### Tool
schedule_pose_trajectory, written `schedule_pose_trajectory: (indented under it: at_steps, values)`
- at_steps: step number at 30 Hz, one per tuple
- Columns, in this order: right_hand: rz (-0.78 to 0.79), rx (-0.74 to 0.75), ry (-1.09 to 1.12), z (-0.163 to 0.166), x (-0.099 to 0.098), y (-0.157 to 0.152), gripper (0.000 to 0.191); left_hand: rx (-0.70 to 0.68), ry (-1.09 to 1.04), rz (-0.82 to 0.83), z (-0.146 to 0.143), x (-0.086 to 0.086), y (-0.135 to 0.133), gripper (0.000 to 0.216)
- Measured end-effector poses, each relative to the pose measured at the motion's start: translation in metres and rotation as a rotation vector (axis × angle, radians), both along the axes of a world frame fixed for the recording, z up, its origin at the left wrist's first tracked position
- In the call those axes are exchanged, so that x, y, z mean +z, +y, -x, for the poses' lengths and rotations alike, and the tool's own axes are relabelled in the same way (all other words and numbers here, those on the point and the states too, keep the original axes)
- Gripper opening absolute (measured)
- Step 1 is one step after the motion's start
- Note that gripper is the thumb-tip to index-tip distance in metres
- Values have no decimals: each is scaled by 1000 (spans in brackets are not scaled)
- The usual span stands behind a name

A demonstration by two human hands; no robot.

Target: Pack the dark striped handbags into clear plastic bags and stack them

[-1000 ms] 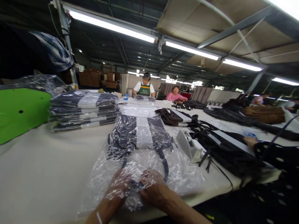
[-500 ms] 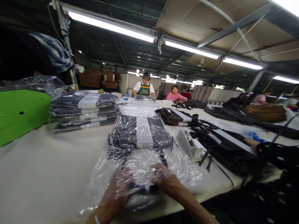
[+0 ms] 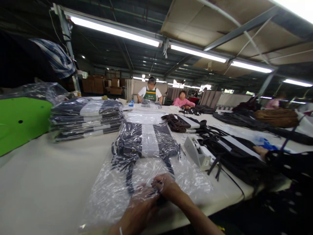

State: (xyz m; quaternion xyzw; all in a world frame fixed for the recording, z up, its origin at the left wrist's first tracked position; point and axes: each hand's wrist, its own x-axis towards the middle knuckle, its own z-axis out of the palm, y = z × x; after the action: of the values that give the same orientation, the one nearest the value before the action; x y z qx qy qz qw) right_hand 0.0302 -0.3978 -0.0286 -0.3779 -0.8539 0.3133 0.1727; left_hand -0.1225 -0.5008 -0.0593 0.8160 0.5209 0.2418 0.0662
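A folded dark garment (image 3: 166,138) with a white paper band (image 3: 148,140) around it lies in a clear plastic bag (image 3: 105,189) in front of me. Two dark straps (image 3: 129,178) run from it towards me. My left hand (image 3: 145,199), partly behind the shiny film, is closed around the strap ends. Touching it, my right hand (image 3: 166,186) is closed too, its fingertips pinched on the same straps. Glare and the fingers hide exactly how the ends lie.
Bagged garments (image 3: 88,119) are stacked at left beside a green panel (image 3: 22,124). A grey tape dispenser (image 3: 198,153) stands right of the bag, near dark banded garments (image 3: 239,147). A co-worker's hand (image 3: 260,151) rests there. Two people sit or stand across the table.
My hands were apart, with the straps spread between them. My left hand has moved right to meet the right hand, and the fingers have closed together at the strap ends.
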Motion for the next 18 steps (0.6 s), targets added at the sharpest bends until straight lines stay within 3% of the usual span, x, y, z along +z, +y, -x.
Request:
schedule_pose_trajectory:
  at_steps: [5, 8, 13, 18]
  values:
    - [-216, 92, -12, 5, -12, 2, 26, 22, 17, 59, 0, 1, -3, 66]
    - [-343, 50, 97, 10, -27, 8, 22, 20, 18, 102, -2, 4, -5, 56]
    - [-321, -1, 188, 14, -51, 19, 15, 6, 4, 33, -2, 1, -7, 52]
    - [-292, -25, 189, 9, -48, 15, 14, 17, -51, -23, -6, 0, -8, 37]
